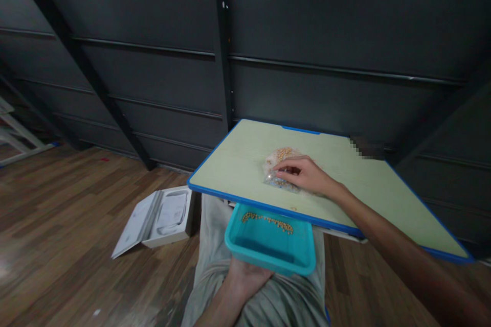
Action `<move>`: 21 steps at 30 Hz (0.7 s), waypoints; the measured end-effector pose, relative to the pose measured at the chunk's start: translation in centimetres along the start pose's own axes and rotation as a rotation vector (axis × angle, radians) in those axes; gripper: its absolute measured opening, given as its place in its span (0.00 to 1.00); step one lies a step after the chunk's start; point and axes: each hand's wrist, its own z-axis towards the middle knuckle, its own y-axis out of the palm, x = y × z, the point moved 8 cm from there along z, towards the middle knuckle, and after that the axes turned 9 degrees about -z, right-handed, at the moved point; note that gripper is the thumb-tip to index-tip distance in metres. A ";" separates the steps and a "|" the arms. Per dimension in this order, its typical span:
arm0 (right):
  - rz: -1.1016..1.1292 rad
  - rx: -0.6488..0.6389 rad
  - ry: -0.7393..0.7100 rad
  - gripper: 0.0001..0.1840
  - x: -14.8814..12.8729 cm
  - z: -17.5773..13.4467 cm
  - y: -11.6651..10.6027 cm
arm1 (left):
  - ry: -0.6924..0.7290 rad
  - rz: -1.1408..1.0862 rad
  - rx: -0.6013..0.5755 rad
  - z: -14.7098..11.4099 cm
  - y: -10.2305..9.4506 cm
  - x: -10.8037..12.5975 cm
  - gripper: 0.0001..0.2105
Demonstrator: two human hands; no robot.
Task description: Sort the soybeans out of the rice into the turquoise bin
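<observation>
From below, my left hand (248, 275) holds a teal plastic tray (268, 264) just under the near edge of the table. Inside the tray, round tan beans (268, 220) lie in a band along its far side. My right hand (303, 174) rests over a small spread of pale material and yellowish beans (284, 153) on the tabletop. Its thumb and fingertips come together at a shiny, clear plastic piece (271, 178), which looks like a bag. Whatever is between those fingertips is too small to make out.
The folding table (230, 156) has a pale green top with a blue rim. An open white box (171, 214) with papers inside lies on the wooden floor to the left. A dark panelled wall (172, 61) stands behind. One dark object (370, 149) sits at the table's far right.
</observation>
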 end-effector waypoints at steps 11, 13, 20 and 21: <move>-0.066 0.176 0.016 0.10 0.6 0.0 -2.1 | 0.003 0.010 0.026 -0.1 0.2 0.1 0.15; -0.070 0.179 0.017 0.10 0.6 0.0 -2.1 | 0.003 -0.001 0.046 -0.2 0.2 0.0 0.20; -0.082 0.126 0.017 0.10 0.7 0.0 -1.5 | -0.004 -0.043 0.044 -0.1 0.1 -0.1 0.32; -0.077 0.119 0.021 0.10 0.7 0.0 -1.4 | -0.010 -0.051 0.037 0.0 0.1 -0.2 0.33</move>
